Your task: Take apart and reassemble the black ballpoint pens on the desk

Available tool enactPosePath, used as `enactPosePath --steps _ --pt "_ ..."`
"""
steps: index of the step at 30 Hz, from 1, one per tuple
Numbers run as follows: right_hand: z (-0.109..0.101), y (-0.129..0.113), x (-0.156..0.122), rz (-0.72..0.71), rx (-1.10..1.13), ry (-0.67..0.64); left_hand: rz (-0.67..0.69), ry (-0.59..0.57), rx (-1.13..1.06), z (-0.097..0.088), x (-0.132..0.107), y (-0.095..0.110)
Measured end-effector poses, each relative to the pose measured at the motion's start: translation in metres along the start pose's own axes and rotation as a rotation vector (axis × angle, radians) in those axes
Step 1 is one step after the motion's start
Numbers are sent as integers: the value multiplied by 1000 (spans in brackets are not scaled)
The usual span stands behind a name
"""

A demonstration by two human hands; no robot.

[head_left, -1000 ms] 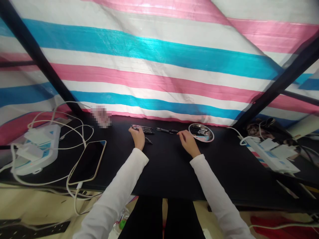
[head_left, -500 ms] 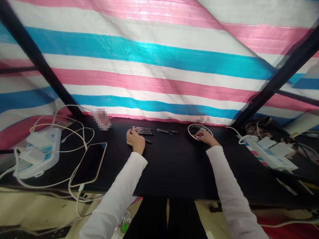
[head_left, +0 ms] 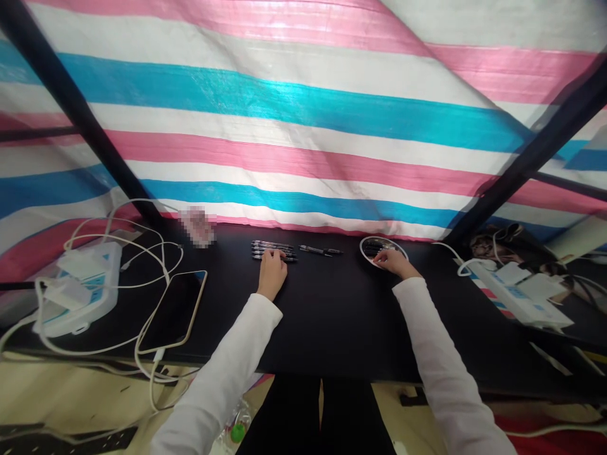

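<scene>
My left hand (head_left: 272, 273) lies on the black table (head_left: 332, 316), its fingertips touching a row of several black pens (head_left: 272, 248) near the far edge. A separate black pen (head_left: 318, 251) lies just to the right of that row. My right hand (head_left: 392, 261) reaches into a small round dish (head_left: 367, 243) with a pale rim that holds more dark pens; its fingers curl over the contents, and what they grip is hidden. Both arms wear white sleeves.
A phone (head_left: 173, 309) on a white cable lies at the left, beside a white power strip (head_left: 76, 287) with plugs. Another power strip (head_left: 516, 294) sits at the right. A striped pink, blue and white tarp (head_left: 303, 126) hangs behind, crossed by black poles.
My left hand moved right and forward onto the row of pens; the loose pen beside it is gone from that spot. My right hand went from the table centre into the dish.
</scene>
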State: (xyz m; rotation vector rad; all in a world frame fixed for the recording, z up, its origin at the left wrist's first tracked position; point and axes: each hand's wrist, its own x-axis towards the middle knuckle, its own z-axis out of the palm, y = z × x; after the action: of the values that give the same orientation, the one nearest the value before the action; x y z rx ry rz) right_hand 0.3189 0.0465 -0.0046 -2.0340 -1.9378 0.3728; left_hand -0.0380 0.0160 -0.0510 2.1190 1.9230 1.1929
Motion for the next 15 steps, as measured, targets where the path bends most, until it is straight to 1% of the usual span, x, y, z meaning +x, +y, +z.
enactPosePath --steps 2,5,7,9,11,12,14,15 --pt "-1 -2 0 -7 -8 -4 39 16 -6 1 2 0" --pt "-2 -1 -1 -13 -3 9 51 49 34 2 4 -2" --pt "-4 -1 -1 -31 7 84 43 54 66 2 5 -4" --pt "-6 -4 -3 -81 17 214 31 59 90 2 5 -5" --pt "-7 -12 -5 -155 33 337 31 72 107 2 6 -3" --pt "-6 -20 -7 -197 53 379 41 75 115 2 6 -1" --pt "-1 -40 -12 -287 119 425 79 53 142 3 6 5" --pt "3 -51 -15 -345 160 423 98 32 162 4 6 8"
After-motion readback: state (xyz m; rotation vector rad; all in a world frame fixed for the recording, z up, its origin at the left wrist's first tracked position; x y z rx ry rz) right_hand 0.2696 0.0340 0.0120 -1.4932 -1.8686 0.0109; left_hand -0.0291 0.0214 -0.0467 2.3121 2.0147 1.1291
